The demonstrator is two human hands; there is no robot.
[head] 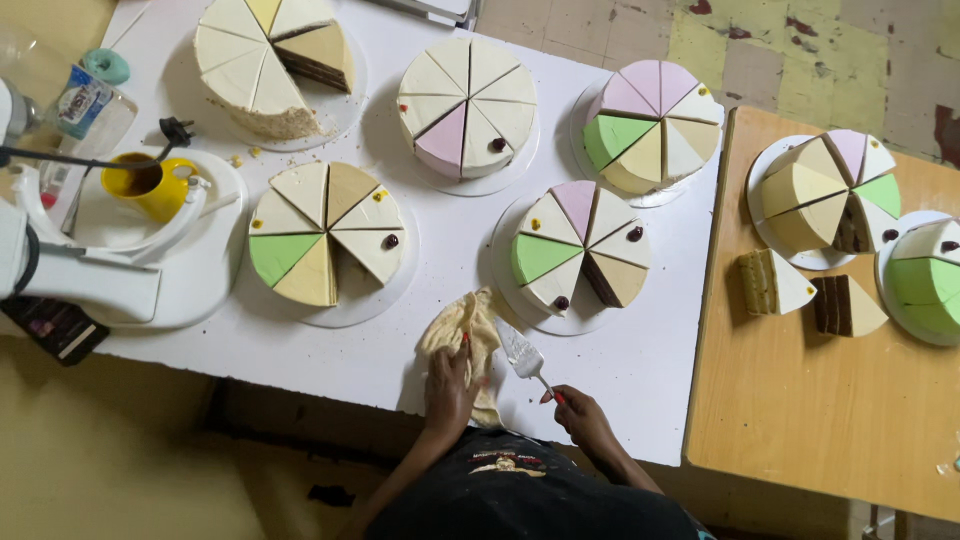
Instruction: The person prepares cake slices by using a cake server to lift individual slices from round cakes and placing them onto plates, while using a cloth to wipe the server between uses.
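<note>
My left hand (449,388) presses on a crumpled beige cloth (463,330) lying on the white table (640,370) near its front edge. My right hand (583,413) grips the handle of a metal cake server (519,353), whose blade lies against the cloth's right side. Just beyond the blade stands a round sliced cake (580,245) with green, pink, cream and brown wedges on a white board.
Several more sliced cakes sit on white boards across the table (325,235) (467,105) (652,125) (272,60). A white stand mixer (90,275) with a yellow cup (150,185) stands at left. A wooden table (800,420) at right holds more cakes and two loose slices (775,283) (845,305).
</note>
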